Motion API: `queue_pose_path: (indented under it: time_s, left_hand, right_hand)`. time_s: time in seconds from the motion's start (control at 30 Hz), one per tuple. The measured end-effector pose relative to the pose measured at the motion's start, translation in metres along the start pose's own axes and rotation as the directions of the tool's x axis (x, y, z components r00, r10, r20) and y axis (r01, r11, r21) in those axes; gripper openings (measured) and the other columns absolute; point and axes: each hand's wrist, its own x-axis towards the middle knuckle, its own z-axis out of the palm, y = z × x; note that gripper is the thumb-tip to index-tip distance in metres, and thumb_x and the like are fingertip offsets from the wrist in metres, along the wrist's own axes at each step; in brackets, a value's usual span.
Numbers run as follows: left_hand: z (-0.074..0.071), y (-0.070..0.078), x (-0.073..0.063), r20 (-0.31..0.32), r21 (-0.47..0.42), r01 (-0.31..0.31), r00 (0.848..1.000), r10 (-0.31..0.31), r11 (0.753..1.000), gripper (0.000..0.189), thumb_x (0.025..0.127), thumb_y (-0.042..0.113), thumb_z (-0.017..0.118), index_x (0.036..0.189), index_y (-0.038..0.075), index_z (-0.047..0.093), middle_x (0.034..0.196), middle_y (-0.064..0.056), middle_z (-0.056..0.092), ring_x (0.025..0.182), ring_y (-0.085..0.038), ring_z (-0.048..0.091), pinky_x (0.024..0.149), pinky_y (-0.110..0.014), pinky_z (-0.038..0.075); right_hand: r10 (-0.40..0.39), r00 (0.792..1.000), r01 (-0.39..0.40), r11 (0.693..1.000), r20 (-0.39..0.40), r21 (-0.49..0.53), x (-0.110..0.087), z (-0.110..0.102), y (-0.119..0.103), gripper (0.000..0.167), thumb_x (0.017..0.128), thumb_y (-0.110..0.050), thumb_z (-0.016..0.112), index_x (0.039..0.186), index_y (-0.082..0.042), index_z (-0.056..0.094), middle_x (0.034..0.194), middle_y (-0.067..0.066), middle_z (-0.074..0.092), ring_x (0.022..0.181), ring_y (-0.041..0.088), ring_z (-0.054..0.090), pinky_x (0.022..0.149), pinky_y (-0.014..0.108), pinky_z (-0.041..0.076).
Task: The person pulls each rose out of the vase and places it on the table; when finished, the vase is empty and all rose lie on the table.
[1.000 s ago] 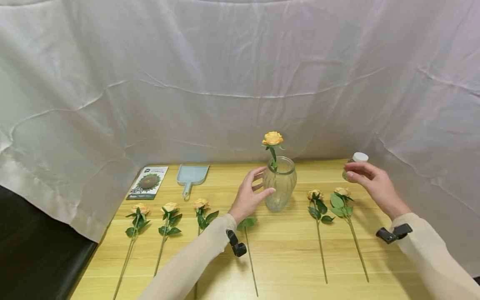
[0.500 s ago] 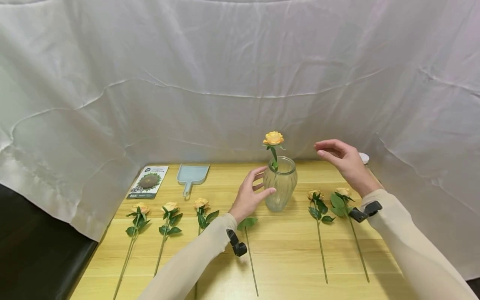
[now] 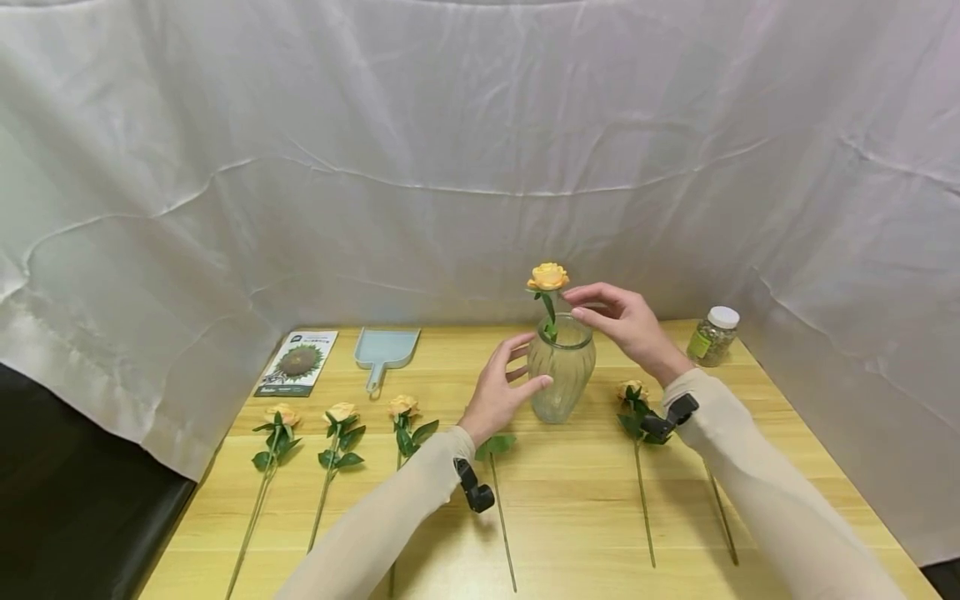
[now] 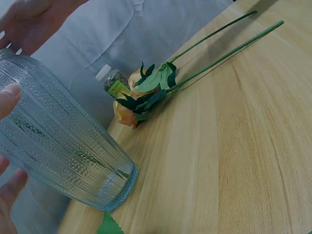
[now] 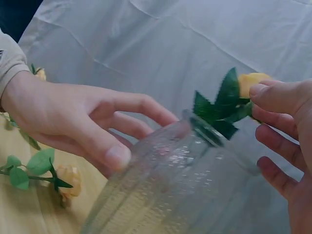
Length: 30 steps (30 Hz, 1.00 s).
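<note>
A clear ribbed glass vase (image 3: 561, 377) stands upright on the table with one yellow rose (image 3: 547, 277) in it, its leaves near the rim. My left hand (image 3: 501, 387) holds the vase from the left side, thumb in front and fingers behind, as the right wrist view also shows. Beside the bloom and just over the rim is my right hand (image 3: 626, 325), fingers loosely bent and holding nothing. Seen from the right wrist, its thumb overlaps the yellow petals and its fingertips (image 5: 265, 165) come right at the rim.
Several yellow roses lie on the wooden table, one (image 3: 341, 417) to the left and another (image 3: 632, 392) right of the vase. A pale blue dustpan (image 3: 386, 348) and sunflower seed packet (image 3: 296, 364) lie at the back left. A white-capped jar (image 3: 712, 337) stands back right.
My right hand has moved left from the jar to the vase's rim and the rose, leaving the jar standing at the back right. My left hand stays on the vase.
</note>
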Motion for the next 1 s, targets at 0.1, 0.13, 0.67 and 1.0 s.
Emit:
queue_pose_path:
  time_s: [0.1,0.13,0.67,1.0]
  left_hand:
    - [0.0,0.0,-0.001,0.004,0.005,-0.007,1.0,0.007,1.0,0.07,0.101,0.031,0.082,0.162,0.03,0.046,0.167,0.003,0.046,0.153,-0.024,0.051,0.121,-0.042,0.054]
    - [0.001,0.0,-0.001,0.003,0.005,-0.009,1.0,0.009,1.0,0.07,0.101,0.031,0.082,0.162,0.03,0.046,0.167,0.003,0.047,0.153,-0.024,0.051,0.121,-0.042,0.054]
    - [0.001,-0.002,0.0,-0.003,0.005,-0.007,1.0,0.007,1.0,0.071,0.1,0.032,0.083,0.162,0.031,0.046,0.166,0.006,0.047,0.152,-0.021,0.051,0.12,-0.039,0.054]
    - [0.0,-0.002,-0.001,-0.004,0.003,-0.004,1.0,0.004,1.0,0.071,0.101,0.029,0.082,0.162,0.031,0.046,0.166,0.005,0.047,0.153,-0.023,0.05,0.121,-0.043,0.054]
  right_hand:
    - [0.012,1.0,-0.012,1.0,0.016,-0.004,0.003,0.008,0.004,0.032,0.107,-0.007,0.07,0.135,0.008,0.067,0.142,0.021,0.067,0.128,0.017,0.069,0.106,0.019,0.058]
    - [0.018,1.0,-0.018,1.0,0.018,-0.007,0.003,0.01,0.006,0.032,0.107,-0.008,0.07,0.135,0.007,0.067,0.141,0.021,0.067,0.128,0.019,0.069,0.106,0.019,0.058]
    - [0.074,0.997,-0.075,0.996,-0.017,-0.04,0.007,0.023,0.02,0.027,0.108,-0.009,0.069,0.132,0.003,0.073,0.146,0.021,0.06,0.137,0.02,0.056,0.107,0.014,0.052]
    - [0.085,0.996,-0.085,0.995,-0.007,-0.044,0.009,0.026,0.02,0.029,0.11,-0.014,0.067,0.134,0.002,0.072,0.14,0.02,0.069,0.12,0.001,0.067,0.102,0.014,0.056]
